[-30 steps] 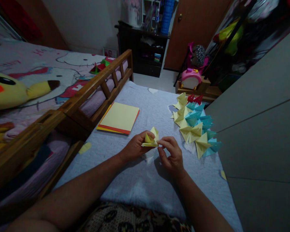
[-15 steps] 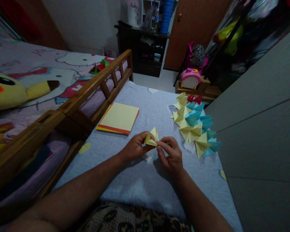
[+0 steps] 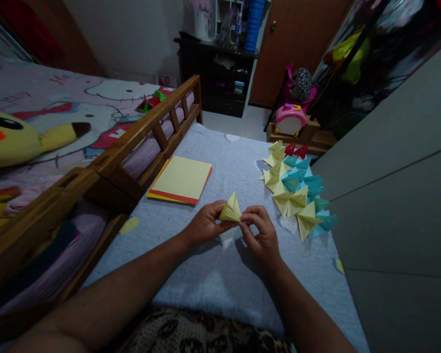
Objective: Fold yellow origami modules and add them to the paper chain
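Observation:
Between my hands, just above the bed sheet, is a piece of folded yellow origami paper (image 3: pixel 231 210) with a pointed flap standing up. My left hand (image 3: pixel 208 223) grips its left side, thumb below and fingers behind. With thumb and fingertips, my right hand (image 3: pixel 260 235) pinches the narrow right end. A stack of square paper sheets (image 3: pixel 182 179), pale yellow over orange and deeper yellow, lies beyond my left hand. To the right stand several folded yellow paper pieces (image 3: pixel 290 200), with blue folded pieces (image 3: pixel 299 179) and red ones (image 3: pixel 296 150) alongside.
A wooden bed rail (image 3: pixel 147 127) runs along the left, with a yellow plush toy (image 3: pixel 18 139) on the bed beyond it. A pale cabinet (image 3: pixel 400 211) borders the right side. At the far end stand a dark shelf unit (image 3: pixel 213 73) and a pink-and-white toy (image 3: pixel 290 119).
The yellow paper's flap has been brought up and closer together, so it now looks like a narrower cone. My right fingers have shifted slightly onto its right tip.

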Motion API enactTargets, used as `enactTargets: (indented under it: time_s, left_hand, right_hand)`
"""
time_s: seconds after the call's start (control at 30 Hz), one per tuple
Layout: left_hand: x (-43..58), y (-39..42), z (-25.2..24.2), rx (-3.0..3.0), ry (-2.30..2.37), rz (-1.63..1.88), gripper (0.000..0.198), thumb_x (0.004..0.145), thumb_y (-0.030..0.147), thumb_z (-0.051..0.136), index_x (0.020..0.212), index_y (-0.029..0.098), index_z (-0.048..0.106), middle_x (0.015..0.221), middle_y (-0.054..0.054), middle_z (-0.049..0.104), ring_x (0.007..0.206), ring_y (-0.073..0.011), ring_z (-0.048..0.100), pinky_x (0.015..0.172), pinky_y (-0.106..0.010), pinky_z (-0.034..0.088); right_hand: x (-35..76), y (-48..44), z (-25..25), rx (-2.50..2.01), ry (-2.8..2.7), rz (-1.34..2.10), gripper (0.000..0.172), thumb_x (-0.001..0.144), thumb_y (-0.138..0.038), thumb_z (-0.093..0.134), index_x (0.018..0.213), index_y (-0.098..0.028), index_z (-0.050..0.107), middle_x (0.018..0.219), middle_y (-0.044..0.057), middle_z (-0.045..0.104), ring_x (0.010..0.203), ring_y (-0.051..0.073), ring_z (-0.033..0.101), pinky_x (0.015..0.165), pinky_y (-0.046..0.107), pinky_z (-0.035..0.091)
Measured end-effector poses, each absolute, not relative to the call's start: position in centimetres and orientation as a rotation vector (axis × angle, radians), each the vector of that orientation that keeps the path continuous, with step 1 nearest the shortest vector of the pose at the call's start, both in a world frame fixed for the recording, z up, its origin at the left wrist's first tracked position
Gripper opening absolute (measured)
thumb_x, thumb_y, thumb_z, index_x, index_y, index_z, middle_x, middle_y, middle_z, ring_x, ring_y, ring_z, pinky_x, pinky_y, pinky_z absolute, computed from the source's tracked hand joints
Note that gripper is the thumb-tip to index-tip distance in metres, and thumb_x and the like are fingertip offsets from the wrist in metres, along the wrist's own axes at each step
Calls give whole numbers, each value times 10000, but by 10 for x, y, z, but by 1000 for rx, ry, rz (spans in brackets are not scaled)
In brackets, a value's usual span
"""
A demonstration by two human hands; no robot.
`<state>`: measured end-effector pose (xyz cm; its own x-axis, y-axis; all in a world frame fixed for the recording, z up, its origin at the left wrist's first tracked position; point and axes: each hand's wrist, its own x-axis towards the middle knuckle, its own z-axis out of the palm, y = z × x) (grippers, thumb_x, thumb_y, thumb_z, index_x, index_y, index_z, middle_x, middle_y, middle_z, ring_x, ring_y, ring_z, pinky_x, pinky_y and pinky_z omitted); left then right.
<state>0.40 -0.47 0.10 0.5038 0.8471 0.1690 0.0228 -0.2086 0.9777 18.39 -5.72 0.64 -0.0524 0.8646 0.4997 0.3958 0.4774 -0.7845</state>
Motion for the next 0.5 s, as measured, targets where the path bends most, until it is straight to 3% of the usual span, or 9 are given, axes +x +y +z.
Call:
enactTargets:
  time_s: [0.23,0.4,0.5]
  left_hand:
    - [2,-4,2,1682,755,913,258,871,402,728,777,167,674,800,-23,629,772,-161,581,738,-283,445]
    - [2,-5,5,1762,690,852,202,875,342,713,773,170,686,780,-20,634,741,-150,582,729,-273,439]
    - [3,-7,6,1788,671,782,179,877,316,685,767,175,686,763,-14,632,717,-143,572,722,-267,439]
  right_hand:
    - [184,-57,7,-1122,-1507,761,56,876,-229,630,932,-226,638,936,33,572,835,167,577,684,284,499]
    - [188,-52,5,-1194,-1277,1159,172,899,-371,606,879,-205,647,782,-9,570,672,131,524,624,257,440]
    - [189,-48,1,-1203,-1209,1308,223,832,-414,678,787,-199,642,683,-26,560,607,122,489,578,250,401]
